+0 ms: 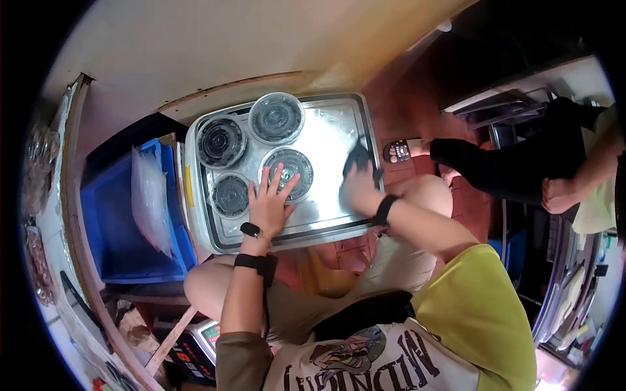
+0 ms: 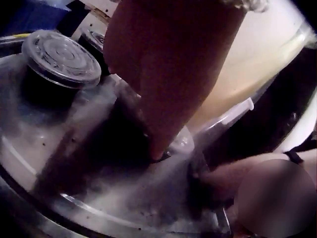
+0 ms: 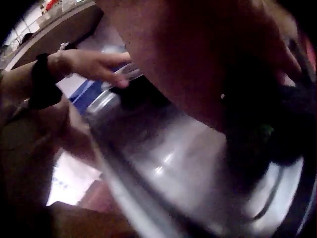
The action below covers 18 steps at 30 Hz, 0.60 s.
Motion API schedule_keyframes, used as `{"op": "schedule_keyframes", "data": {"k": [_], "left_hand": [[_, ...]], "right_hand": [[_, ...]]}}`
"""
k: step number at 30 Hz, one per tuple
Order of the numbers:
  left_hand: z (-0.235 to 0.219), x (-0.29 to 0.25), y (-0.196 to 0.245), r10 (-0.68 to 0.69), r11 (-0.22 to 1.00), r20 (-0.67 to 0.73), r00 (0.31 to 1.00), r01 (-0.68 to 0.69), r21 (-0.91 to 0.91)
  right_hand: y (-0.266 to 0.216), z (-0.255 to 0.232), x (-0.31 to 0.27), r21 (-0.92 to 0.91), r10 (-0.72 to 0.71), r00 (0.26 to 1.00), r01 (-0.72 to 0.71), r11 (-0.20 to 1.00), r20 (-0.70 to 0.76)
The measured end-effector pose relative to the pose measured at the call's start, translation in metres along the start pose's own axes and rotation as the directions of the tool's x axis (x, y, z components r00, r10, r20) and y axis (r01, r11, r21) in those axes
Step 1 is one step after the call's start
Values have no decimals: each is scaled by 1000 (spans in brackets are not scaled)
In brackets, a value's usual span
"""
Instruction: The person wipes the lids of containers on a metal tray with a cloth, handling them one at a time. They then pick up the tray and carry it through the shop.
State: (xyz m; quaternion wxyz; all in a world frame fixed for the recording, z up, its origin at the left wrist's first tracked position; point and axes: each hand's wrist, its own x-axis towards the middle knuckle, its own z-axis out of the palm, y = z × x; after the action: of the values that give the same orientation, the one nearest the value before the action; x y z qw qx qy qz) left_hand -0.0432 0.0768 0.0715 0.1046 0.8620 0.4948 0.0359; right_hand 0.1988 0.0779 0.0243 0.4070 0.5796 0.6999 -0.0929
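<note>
With fingers spread, my left hand (image 1: 268,203) rests on the clear lid of a round dark-filled container (image 1: 295,171) on the metal tray (image 1: 326,229). Three more lidded containers stand around it: one behind (image 1: 276,118), one at the back left (image 1: 221,142) and one to the left (image 1: 229,195). Near the tray's right edge, my right hand (image 1: 360,190) grips a dark cloth (image 1: 357,159) against the tray surface; hand and cloth are blurred. In the right wrist view the cloth (image 3: 252,134) is a dark mass under the right hand (image 3: 198,54).
Left of the tray is a blue crate (image 1: 114,221) with a clear plastic bag (image 1: 150,202) at its side. A wall (image 1: 215,52) runs behind the tray. Another person's leg (image 1: 489,163) and sandalled foot (image 1: 399,150) are at the right. A scale (image 1: 210,333) sits low at the left.
</note>
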Motion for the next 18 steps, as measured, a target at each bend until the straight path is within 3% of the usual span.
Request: {"op": "schedule_keyframes", "data": {"k": [2,3,5,6,7,8,9,10,12,14,15,16,18], "left_hand": [[-4,0,2,2,1000,8,1000,-2,-15],[-5,-1,2,-13,999,34,999,14,-32],[-5,-3,1,-26,999,52,998,28,-42],[-5,-4,0,-62,995,111,992,70,-65],[-7,-7,-1,-97,990,170,981,113,-86],[-14,-12,-1,-95,991,159,983,109,-77],[-27,-21,0,-149,975,223,963,180,-127],[-35,-31,0,-198,949,298,934,259,-181],[-43,-53,-11,-217,943,302,928,279,-183],[-49,-69,-19,-282,918,288,915,345,-196],[-52,-77,-19,-319,916,272,908,369,-157],[-54,-83,-18,-324,918,262,909,369,-144],[-55,-87,-16,-325,905,241,915,375,-203]], "right_hand": [[-71,219,67,176,27,999,-23,984,-20],[-63,148,1,170,-80,994,65,983,80],[-80,116,-24,226,-202,978,187,956,43],[-88,107,-24,246,-245,967,253,936,-61],[-71,2,-63,432,-252,938,131,892,237],[-60,-16,-81,543,-340,940,289,789,-7],[-60,2,-67,408,-291,904,404,819,-313],[-60,22,-49,244,-257,774,465,851,-579],[-23,18,-35,215,-105,807,276,937,-581],[-6,12,-15,378,278,859,-108,920,-430],[-4,8,-17,235,203,953,-149,960,-224],[-3,-5,-30,86,154,988,-154,984,5],[-28,32,-16,349,-7,997,32,937,-75]]}}
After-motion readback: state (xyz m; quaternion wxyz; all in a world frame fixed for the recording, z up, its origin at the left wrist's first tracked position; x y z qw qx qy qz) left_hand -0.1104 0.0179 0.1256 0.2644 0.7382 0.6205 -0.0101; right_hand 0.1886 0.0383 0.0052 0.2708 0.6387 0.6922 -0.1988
